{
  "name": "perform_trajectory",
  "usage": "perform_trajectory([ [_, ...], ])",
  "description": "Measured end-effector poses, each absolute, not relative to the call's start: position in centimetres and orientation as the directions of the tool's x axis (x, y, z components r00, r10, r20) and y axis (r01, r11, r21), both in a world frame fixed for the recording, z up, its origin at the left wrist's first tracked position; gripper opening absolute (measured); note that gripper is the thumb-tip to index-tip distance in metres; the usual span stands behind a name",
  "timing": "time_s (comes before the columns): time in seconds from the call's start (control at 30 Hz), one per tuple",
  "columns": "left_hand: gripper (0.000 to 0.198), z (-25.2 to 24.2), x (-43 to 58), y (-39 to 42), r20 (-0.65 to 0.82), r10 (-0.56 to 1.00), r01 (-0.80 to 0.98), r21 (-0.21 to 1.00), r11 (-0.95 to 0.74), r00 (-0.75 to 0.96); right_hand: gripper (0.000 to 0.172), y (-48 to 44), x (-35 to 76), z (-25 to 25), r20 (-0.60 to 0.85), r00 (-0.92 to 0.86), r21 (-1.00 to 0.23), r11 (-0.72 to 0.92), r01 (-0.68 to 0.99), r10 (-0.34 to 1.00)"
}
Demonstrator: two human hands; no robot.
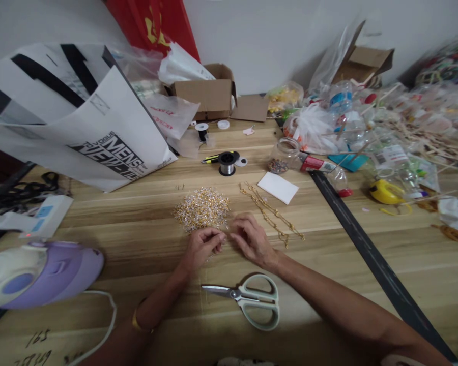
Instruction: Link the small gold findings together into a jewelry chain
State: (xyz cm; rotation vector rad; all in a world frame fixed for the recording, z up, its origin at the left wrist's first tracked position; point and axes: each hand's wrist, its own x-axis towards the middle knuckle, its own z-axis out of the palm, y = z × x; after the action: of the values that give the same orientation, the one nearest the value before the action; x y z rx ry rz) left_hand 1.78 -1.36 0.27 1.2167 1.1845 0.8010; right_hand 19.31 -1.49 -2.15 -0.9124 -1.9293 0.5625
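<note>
My left hand (206, 245) is closed in a pinch just in front of a heap of small gold and clear beaded pieces (201, 208). From under its fingers a short thin beaded strand (209, 258) shows; its other end is hidden. Close by on the right, my right hand (252, 241) has its fingers loosely curved, thumb and forefinger slightly apart, with nothing visible between them. Two gold chains (269, 213) lie on the table beyond the right hand. Scissors (248, 297) with pale green handles lie nearer to me, blades pointing left.
A wire spool (227, 165), a utility knife (213, 158) and a white paper (278, 187) lie behind the heap. A bead jar (284, 155) stands right of them, before cluttered bottles and bags. At left are a large white bag (99, 127), a power strip (48, 216) and a purple appliance (61, 274).
</note>
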Motion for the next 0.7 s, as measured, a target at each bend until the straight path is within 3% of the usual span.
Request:
perform_trajectory([
  [0.3, 0.024, 0.21, 1.78, -1.46, -0.230, 0.933, 0.100, 0.972, 0.211, 0.277, 0.017, -1.14, 19.29, -2.00, 0.485, -0.481, -0.697, 0.655, 0.292, 0.731],
  [0.7, 0.023, 0.29, 1.77, -1.43, -0.235, 0.935, 0.091, 0.972, 0.218, 0.266, 0.010, -1.18, 19.19, -2.22, 0.485, -0.445, -0.697, 0.640, 0.324, 0.753],
])
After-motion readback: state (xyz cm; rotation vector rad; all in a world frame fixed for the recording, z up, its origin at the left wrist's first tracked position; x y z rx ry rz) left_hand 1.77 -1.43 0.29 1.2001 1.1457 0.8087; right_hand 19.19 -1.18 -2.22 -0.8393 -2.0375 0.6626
